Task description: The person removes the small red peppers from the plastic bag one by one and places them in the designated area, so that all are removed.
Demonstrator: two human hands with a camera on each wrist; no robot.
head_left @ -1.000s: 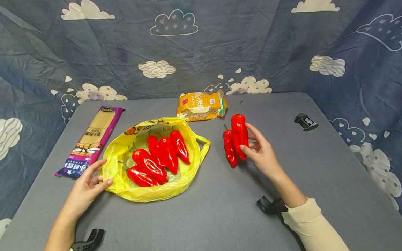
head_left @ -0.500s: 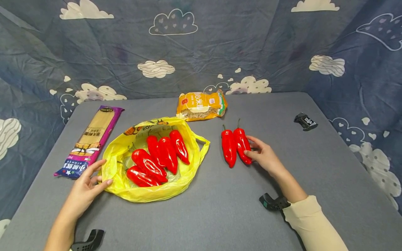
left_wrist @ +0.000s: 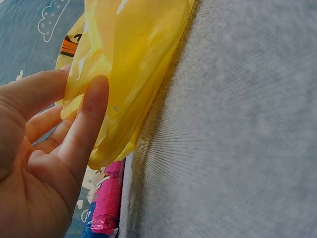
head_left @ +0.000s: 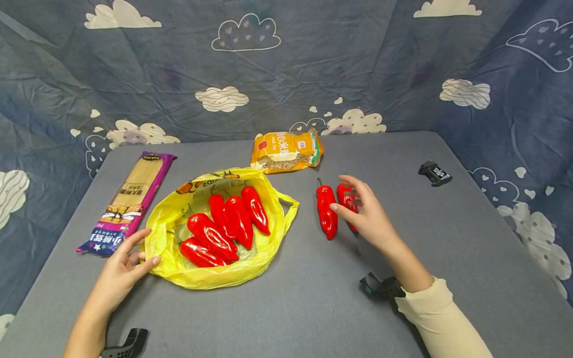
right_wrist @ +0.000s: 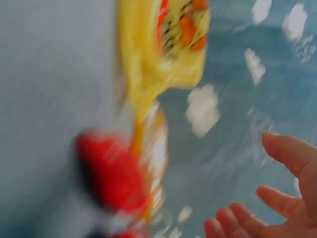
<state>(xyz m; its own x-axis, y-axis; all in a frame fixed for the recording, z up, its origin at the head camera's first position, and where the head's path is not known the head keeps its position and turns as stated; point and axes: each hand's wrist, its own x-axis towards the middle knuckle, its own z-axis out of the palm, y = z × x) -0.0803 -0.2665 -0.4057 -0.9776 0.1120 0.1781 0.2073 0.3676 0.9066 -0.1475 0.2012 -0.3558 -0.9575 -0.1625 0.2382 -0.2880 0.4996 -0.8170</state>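
A yellow plastic bag [head_left: 161, 248] stands wide-mouthed at the centre left, with several glossy red peppers [head_left: 239, 221] lying inside. My left hand [head_left: 123, 268] pinches the left side of its rim; the left wrist view shows the yellow film between thumb and fingers. To the right of the bag, two more red peppers lie side by side: the left pepper [head_left: 327, 214] in full view, the right pepper [head_left: 343, 196] partly hidden behind my right hand [head_left: 369, 219]. That hand hovers over them, thumb and fingers spread apart, holding nothing. The right wrist view shows a pepper [right_wrist: 111, 171] blurred.
A long purple pack of noodles [head_left: 127, 199] lies left of the bag, close to my left hand. An orange food packet [head_left: 286, 151] sits at the back middle, and a small black packet [head_left: 435, 173] at the right. A patterned cloth [head_left: 286, 74] hangs behind the table.
My right hand set a pepper down beside the other one, let go of it, then rose and shifted left over the pair. The left hand and bag stayed put.
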